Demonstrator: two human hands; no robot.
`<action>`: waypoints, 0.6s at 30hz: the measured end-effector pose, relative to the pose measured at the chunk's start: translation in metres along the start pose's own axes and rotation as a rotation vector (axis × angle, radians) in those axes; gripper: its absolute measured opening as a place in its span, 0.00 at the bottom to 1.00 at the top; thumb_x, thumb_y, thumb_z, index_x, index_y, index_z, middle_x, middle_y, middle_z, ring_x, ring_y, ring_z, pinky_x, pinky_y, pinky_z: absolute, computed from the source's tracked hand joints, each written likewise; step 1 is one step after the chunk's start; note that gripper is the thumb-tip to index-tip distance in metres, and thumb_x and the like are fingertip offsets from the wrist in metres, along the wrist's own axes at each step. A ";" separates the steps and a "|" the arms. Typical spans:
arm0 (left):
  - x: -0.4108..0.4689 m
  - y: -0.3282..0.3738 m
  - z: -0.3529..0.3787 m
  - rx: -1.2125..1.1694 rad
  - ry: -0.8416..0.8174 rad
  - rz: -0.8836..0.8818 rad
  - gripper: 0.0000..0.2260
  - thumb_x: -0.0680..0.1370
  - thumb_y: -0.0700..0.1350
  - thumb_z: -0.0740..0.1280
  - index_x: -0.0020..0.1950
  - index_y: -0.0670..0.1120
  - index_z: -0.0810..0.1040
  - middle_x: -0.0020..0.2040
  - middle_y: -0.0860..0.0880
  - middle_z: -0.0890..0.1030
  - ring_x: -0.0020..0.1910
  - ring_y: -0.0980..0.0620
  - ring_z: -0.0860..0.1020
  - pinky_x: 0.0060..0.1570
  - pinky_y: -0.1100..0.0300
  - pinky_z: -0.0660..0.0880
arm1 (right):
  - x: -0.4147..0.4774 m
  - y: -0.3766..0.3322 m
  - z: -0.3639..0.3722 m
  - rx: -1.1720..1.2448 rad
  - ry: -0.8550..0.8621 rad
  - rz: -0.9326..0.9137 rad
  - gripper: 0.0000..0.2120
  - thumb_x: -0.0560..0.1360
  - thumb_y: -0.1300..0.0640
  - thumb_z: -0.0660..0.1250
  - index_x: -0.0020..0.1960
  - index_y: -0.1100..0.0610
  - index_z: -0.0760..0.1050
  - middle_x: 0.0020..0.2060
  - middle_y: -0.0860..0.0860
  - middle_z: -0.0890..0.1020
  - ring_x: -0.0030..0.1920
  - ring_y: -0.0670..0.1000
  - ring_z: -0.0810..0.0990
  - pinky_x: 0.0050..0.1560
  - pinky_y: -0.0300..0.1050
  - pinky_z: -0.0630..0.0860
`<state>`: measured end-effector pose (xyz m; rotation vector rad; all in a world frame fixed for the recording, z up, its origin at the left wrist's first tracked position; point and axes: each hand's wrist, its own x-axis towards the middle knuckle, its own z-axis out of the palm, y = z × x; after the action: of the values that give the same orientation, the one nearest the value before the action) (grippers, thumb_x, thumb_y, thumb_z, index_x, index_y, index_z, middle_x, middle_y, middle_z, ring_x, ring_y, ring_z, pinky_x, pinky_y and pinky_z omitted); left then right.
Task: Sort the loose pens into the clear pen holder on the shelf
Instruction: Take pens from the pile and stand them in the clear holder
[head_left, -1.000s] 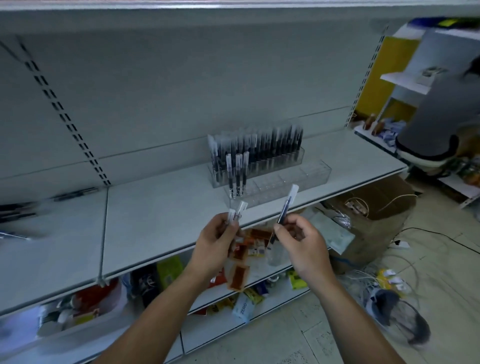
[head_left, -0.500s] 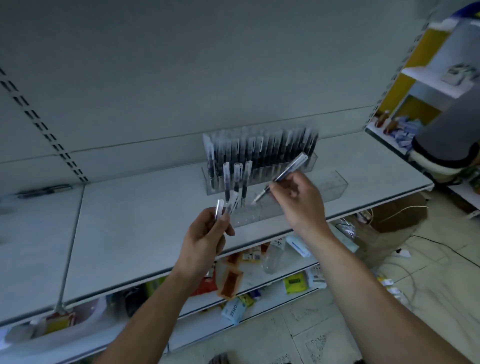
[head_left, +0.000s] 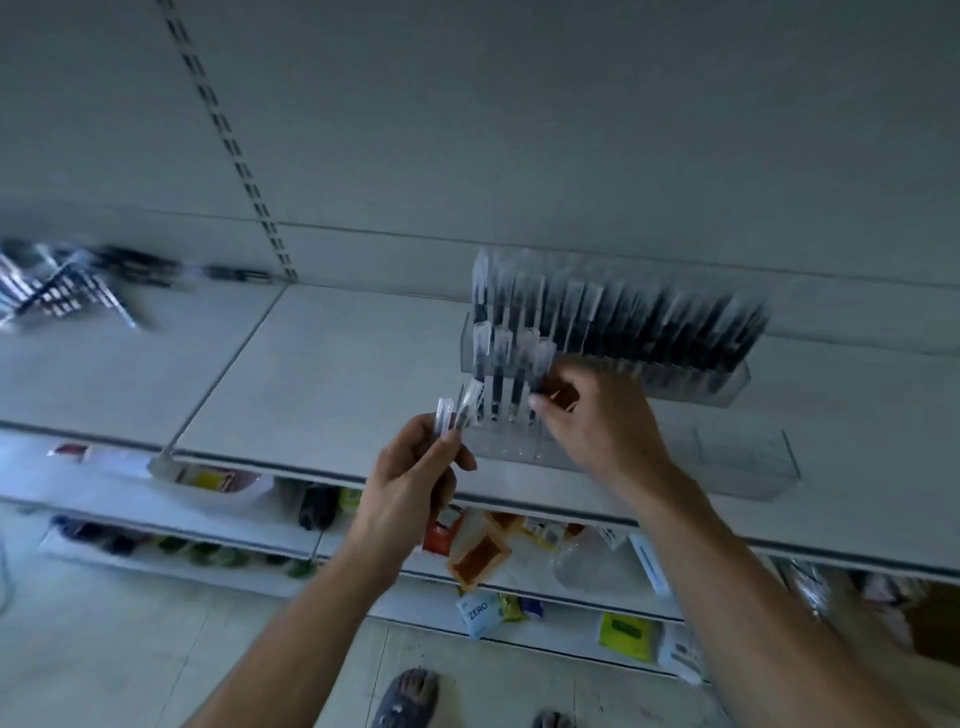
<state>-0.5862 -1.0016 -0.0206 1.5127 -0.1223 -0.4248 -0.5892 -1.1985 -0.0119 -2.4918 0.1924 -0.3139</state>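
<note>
Plastic pen holder (head_left: 743, 462) is sitting on the shelf (head_left: 322, 374), straight ahead of you. Your right hand (head_left: 597, 421) is nearer: fingers are pinching one pen (head_left: 543, 358) upright, tip pointing down at a front-row slot just beside three standing pens (head_left: 501, 364). Your left hand (head_left: 410, 483) is gripping spare pens (head_left: 460, 415), just left of the holder. Loose pile (head_left: 67, 291) is lying well apart, far left.

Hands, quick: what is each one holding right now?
Left hand: grips a few loose pens.
Right hand: pinches one pen at the clear holder.
</note>
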 end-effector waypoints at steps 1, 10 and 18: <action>-0.003 0.000 0.006 -0.006 0.032 -0.003 0.05 0.81 0.43 0.61 0.49 0.43 0.74 0.39 0.49 0.79 0.31 0.52 0.67 0.30 0.63 0.65 | 0.002 0.001 0.000 -0.010 0.005 -0.013 0.06 0.76 0.51 0.68 0.48 0.53 0.79 0.41 0.46 0.80 0.37 0.45 0.77 0.34 0.35 0.68; -0.017 0.008 0.034 -0.026 0.057 -0.006 0.08 0.81 0.40 0.61 0.54 0.36 0.73 0.39 0.49 0.81 0.31 0.53 0.69 0.32 0.64 0.68 | 0.005 -0.001 -0.009 0.004 -0.047 0.031 0.06 0.77 0.52 0.68 0.50 0.53 0.79 0.41 0.48 0.81 0.39 0.47 0.78 0.39 0.42 0.75; -0.025 0.014 0.031 0.029 -0.007 0.028 0.09 0.82 0.45 0.60 0.56 0.41 0.75 0.43 0.50 0.82 0.31 0.55 0.71 0.31 0.66 0.69 | 0.008 -0.015 -0.007 -0.073 -0.073 0.155 0.07 0.76 0.49 0.68 0.48 0.52 0.78 0.39 0.47 0.81 0.36 0.47 0.77 0.32 0.39 0.68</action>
<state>-0.6167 -1.0224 -0.0005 1.5365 -0.1555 -0.4082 -0.5826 -1.1921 0.0044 -2.5370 0.3709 -0.1541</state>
